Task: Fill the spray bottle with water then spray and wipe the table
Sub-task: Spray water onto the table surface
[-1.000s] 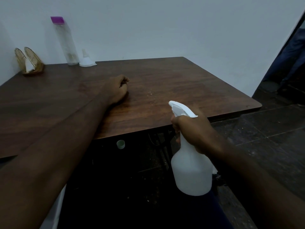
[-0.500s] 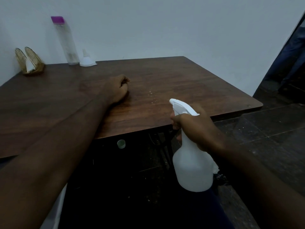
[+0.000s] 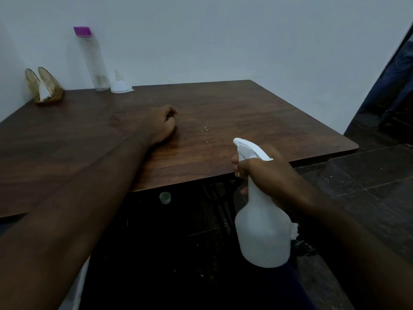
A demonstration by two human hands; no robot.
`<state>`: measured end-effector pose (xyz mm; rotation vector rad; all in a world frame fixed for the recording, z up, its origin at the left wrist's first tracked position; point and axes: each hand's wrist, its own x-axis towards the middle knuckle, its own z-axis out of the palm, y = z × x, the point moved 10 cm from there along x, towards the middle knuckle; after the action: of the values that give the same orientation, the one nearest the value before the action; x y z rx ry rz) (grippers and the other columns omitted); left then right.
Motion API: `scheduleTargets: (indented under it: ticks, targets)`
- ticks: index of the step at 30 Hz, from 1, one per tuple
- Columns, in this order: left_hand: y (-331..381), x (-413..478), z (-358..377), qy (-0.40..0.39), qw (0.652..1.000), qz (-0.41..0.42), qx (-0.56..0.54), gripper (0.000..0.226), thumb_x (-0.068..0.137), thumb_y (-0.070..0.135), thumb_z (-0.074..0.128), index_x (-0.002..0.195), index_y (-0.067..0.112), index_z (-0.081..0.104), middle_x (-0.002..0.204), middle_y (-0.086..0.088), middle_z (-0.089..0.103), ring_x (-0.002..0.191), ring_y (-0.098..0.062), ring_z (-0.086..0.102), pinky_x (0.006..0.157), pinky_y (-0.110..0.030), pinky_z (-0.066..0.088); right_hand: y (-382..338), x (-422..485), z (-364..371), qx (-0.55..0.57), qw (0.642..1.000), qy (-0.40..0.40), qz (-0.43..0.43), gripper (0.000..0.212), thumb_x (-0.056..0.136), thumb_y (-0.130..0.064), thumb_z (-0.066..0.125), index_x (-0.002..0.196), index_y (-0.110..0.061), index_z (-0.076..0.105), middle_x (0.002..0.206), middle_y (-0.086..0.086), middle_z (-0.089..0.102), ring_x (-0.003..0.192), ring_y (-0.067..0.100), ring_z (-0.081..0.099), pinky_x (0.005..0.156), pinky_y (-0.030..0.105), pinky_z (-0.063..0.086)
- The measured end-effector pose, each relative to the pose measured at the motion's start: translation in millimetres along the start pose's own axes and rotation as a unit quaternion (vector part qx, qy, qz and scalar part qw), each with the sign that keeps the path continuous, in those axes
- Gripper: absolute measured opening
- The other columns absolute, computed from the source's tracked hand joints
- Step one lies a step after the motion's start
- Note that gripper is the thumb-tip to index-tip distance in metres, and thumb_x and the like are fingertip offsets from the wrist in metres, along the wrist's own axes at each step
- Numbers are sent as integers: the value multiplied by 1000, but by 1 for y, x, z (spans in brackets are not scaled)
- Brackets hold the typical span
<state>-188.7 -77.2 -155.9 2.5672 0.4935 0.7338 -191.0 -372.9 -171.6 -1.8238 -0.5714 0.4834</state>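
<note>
At the table [image 3: 268, 121] edge: spraying

Off the near edge, the right hand [image 3: 266, 175] grips the spray bottle [image 3: 263, 238] by its neck, nozzle aimed tableward. Farther on, the left hand [image 3: 159, 125] rests fisted beside droplets [image 3: 206, 130]. Probably best: squeeze fully, sweep wider.

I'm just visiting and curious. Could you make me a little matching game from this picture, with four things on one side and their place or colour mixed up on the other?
Things:
1. spray bottle
2. tall bottle
3. funnel
4. napkin holder

Descriptions:
A. gold, at the far left corner of the table
B. gripped by the right hand
C. purple cap, standing by the wall
D. wide end down on the table

Pairs: 1-B, 2-C, 3-D, 4-A
</note>
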Motion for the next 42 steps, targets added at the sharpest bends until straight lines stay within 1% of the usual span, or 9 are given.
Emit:
scheduleTargets:
  ticks: [4,8,16,20,23,28,34,38,42]
  targets:
    - [2,0,1,-6,1000,0,6,33,92,10,46,121,11,61,109,-7,67,97,-24,61,81,-29,44,6,0,-7,2,999,28,15,22,81,2,56,74,-19,53,77,11,54,63,24,54,47,27,47]
    - [0,0,0,-6,1000,-3,5,32,93,12,46,122,12,61,109,-7,67,97,-24,61,80,-27,42,7,0,-3,11,1000,14,14,24,81,-1,57,92,-20,64,90,21,64,68,24,59,53,33,52]
    - [4,1,-3,13,1000,4,15,32,93,11,46,120,13,62,111,-7,68,94,-19,58,74,-23,34,14,1,-6,19,999,18,37,31,80,-8,60,103,-30,61,93,7,68,71,20,65,56,34,56]
    - [4,2,-2,6,1000,3,7,32,93,11,46,121,11,61,112,-6,67,92,-14,54,76,-23,34,13,-1,-9,9,999,19,32,29,83,-4,58,94,-30,57,85,-1,59,65,12,57,47,22,47]
    - [4,2,-2,5,1000,4,6,33,93,10,45,122,11,61,113,-6,66,92,-13,53,76,-22,33,16,0,-9,3,999,18,39,34,83,-5,58,112,-23,58,91,2,62,70,15,60,46,22,47]
    - [1,3,1,-3,1000,2,1,32,93,12,45,120,13,62,110,-5,67,92,-17,57,76,-24,37,16,1,-3,9,1000,13,27,24,83,-8,63,102,-23,66,103,8,69,78,18,64,51,26,53]
    - [2,4,1,1,1000,1,-3,33,92,10,46,122,11,61,113,-6,67,97,-17,58,78,-23,36,16,1,-10,0,999,24,23,31,85,-3,56,89,-34,56,80,0,57,62,12,54,40,18,43]
    - [1,5,2,-1,1000,-6,-3,33,93,11,46,123,12,60,111,-5,66,95,-17,57,77,-24,36,20,3,-5,1,999,4,47,33,82,-9,61,113,-19,65,99,11,67,75,18,63,51,27,54]
    - [-1,6,3,-2,1000,1,-5,33,92,11,46,121,13,61,111,-4,67,99,-20,59,79,-25,39,23,3,-6,-1,998,14,55,41,80,-6,59,118,-22,60,86,4,61,62,14,58,44,22,46]
